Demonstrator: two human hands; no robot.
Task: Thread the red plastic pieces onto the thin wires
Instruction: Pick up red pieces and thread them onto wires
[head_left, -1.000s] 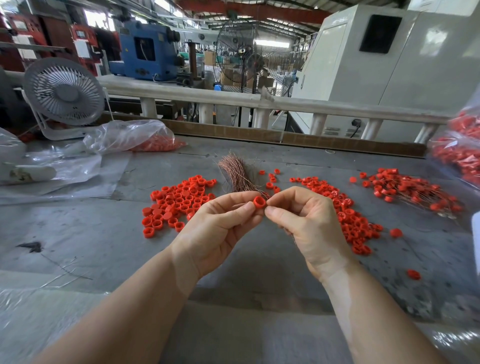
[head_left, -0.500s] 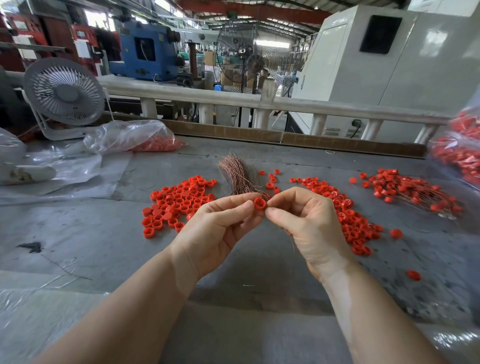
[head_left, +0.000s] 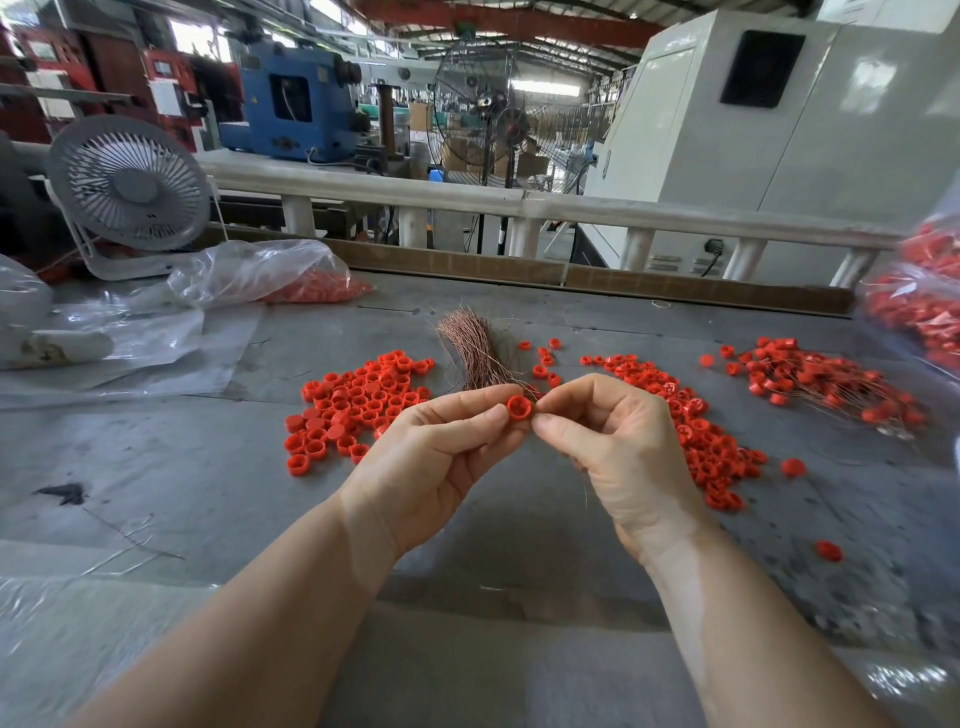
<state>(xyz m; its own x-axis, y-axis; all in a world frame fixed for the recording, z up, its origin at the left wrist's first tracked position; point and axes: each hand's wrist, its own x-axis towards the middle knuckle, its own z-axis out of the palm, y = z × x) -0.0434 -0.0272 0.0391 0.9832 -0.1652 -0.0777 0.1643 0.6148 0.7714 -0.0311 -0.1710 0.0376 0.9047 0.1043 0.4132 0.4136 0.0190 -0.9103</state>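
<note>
My left hand (head_left: 441, 457) pinches a small red plastic ring (head_left: 518, 407) between thumb and forefinger, open side toward me. My right hand (head_left: 618, 447) pinches a thin copper wire (head_left: 586, 483) right beside the ring; the wire's tail hangs below the palm. A bundle of copper wires (head_left: 475, 348) lies on the table behind my hands. Loose red pieces lie in a pile at the left (head_left: 358, 405) and another at the right (head_left: 696, 431). Pieces threaded on wires (head_left: 826, 384) are heaped at the far right.
A grey table (head_left: 156, 467) carries a white desk fan (head_left: 130, 187) at the back left, a clear bag with red pieces (head_left: 270, 275), and plastic sheeting (head_left: 130, 338). Another bag of red pieces (head_left: 919, 306) hangs at the right edge. A white railing (head_left: 519, 202) runs behind.
Both hands stay almost still at the table's middle. My fingers shift slightly around the ring and wire.
</note>
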